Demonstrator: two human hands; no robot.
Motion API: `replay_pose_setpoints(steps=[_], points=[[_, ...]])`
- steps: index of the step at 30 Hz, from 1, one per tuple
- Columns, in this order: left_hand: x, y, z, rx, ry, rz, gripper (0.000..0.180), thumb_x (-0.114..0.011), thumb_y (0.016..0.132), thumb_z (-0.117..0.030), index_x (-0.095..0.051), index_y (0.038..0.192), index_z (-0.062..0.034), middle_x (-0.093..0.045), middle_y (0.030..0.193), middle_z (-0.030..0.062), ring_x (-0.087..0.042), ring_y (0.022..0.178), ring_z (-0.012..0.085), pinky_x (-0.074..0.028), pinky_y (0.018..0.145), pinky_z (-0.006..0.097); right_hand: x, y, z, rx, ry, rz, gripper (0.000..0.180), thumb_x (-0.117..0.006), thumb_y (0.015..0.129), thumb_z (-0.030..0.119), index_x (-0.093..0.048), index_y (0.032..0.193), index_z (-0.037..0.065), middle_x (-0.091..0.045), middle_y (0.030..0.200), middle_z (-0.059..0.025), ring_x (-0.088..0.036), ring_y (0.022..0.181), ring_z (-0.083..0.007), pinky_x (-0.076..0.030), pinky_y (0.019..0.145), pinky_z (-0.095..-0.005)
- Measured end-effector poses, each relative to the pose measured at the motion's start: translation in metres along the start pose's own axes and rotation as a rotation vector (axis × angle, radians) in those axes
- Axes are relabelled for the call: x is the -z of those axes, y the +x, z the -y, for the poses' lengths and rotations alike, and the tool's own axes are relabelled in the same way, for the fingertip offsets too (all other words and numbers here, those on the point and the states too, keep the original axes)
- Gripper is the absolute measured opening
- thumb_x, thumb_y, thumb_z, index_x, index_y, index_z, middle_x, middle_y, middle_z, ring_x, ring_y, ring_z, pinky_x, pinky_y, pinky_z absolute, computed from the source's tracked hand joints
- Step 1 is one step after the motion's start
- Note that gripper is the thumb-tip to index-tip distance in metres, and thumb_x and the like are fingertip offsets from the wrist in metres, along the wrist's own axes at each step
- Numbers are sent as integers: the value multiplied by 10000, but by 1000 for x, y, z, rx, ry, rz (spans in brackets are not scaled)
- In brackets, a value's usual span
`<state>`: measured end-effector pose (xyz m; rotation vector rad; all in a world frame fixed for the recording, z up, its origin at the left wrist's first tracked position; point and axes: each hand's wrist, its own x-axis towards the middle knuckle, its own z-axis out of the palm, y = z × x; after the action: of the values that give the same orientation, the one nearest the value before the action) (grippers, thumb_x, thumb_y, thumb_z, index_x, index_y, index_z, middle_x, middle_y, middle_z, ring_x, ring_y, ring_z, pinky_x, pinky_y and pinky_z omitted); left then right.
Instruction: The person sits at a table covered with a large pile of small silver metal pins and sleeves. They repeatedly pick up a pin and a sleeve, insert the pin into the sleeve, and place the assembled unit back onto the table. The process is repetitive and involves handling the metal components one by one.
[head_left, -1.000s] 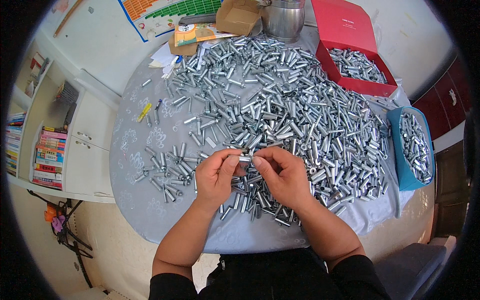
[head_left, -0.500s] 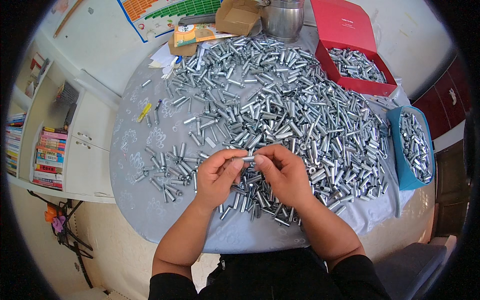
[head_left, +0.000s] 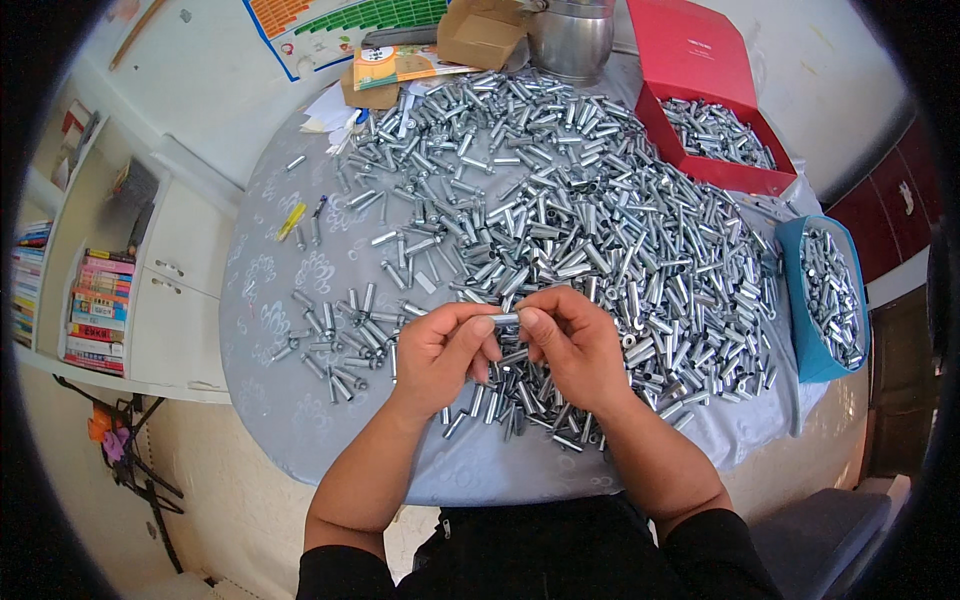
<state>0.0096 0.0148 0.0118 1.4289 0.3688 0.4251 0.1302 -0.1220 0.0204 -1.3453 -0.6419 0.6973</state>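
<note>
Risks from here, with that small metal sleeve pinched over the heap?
1. The short silver metal sleeve sits only between the fingertips of the left hand and right hand; a slip may lose it in the pile of silver metal sleeves.
2. Sleeves near the grey table's front edge might roll off.

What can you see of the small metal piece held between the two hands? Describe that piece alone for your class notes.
The metal piece is a short, silvery cylinder, shiny like plated steel. It lies roughly level, pinched at one end by the left hand and at the other by the right hand, just above the pile of similar pieces on the grey-covered table. Finer detail is too small to tell.
</note>
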Motion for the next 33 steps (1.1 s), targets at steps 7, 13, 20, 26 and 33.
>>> replay_pose_setpoints(steps=[7,13,20,26,33], points=[[1,0,1,-20,45,4,251,-528,985,-184,-622,1064,35,-641,700,92,-559,495,97,-463,460,202,-1,-1,-2,12,36,-16,108,-602,946,102,-611,991,4,-602,761,-18,-544,616,-66,-456,561,-207],[3,2,1,68,97,-18,311,-491,1005,-260,-602,918,17,-611,657,76,-547,484,102,-456,452,216,1,1,-15,145,-43,7,150,-634,900,33,-625,1049,14,-611,905,-53,-576,721,-83,-477,608,-228],[1,4,9,29,141,-23,327,-474,1012,-287,-569,849,-20,-581,641,48,-514,479,93,-420,445,224,-7,0,2,194,-33,-142,172,-662,878,52,-661,1047,20,-628,908,-65,-583,731,-89,-474,620,-236],[0,2,8,36,110,-34,324,-472,1012,-295,-569,860,-25,-576,643,39,-512,492,84,-409,446,217,3,1,-5,136,-274,-46,179,-677,877,94,-671,1044,29,-635,825,-49,-555,649,-94,-457,592,-235],[1,3,9,-9,97,-20,325,-473,1012,-303,-572,874,-27,-562,637,30,-503,502,83,-409,455,215,-3,-1,2,97,-144,-122,218,-685,864,84,-659,1074,33,-630,851,-50,-568,647,-95,-457,571,-219]])
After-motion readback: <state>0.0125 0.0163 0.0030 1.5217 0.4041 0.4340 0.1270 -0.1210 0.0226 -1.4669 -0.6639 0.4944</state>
